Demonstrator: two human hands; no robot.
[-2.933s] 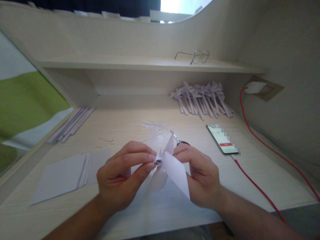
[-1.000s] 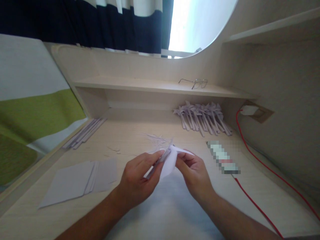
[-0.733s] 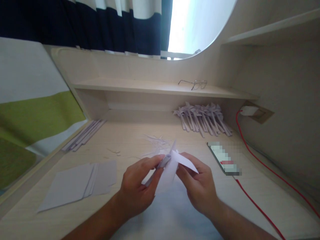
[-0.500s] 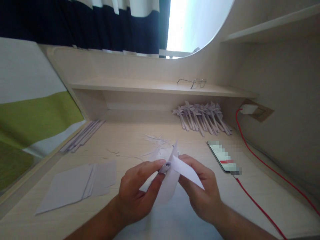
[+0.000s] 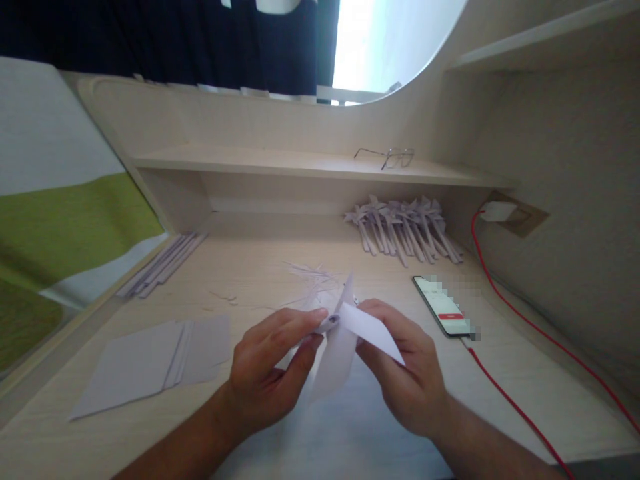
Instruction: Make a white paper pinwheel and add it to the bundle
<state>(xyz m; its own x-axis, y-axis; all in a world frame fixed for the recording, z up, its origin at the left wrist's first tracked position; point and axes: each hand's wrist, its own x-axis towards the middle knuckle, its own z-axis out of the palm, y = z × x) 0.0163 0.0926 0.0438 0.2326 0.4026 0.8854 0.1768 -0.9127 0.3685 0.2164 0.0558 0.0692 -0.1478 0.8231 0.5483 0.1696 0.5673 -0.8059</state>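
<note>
A white paper pinwheel (image 5: pixel 334 363) is held up in front of me, above the desk, its blades fanned out. My left hand (image 5: pixel 273 370) pinches a small rolled paper end at its middle between thumb and forefinger. On the other side, my right hand (image 5: pixel 407 373) is closed behind a blade that hides part of its fingers. A tiny shiny bit shows by the right fingertips, too small to name. Farther back lies a row of finished-looking paper pinwheels on sticks (image 5: pixel 400 227). Flat sheets of white paper (image 5: pixel 133 367) rest to the left of my left hand.
Folded paper strips (image 5: pixel 163 267) lie at the desk's left edge. Thin paper scraps (image 5: pixel 315 277) are scattered beyond my hands. To the right, a phone (image 5: pixel 443 307) is plugged into a red cable (image 5: pixel 520 410). Eyeglasses (image 5: pixel 397 158) sit on the shelf (image 5: pixel 250 161).
Both hands keep hold around the pinwheel, which has turned slightly. The left thumb and fingers have shifted a little left. The whole view has moved slightly.
</note>
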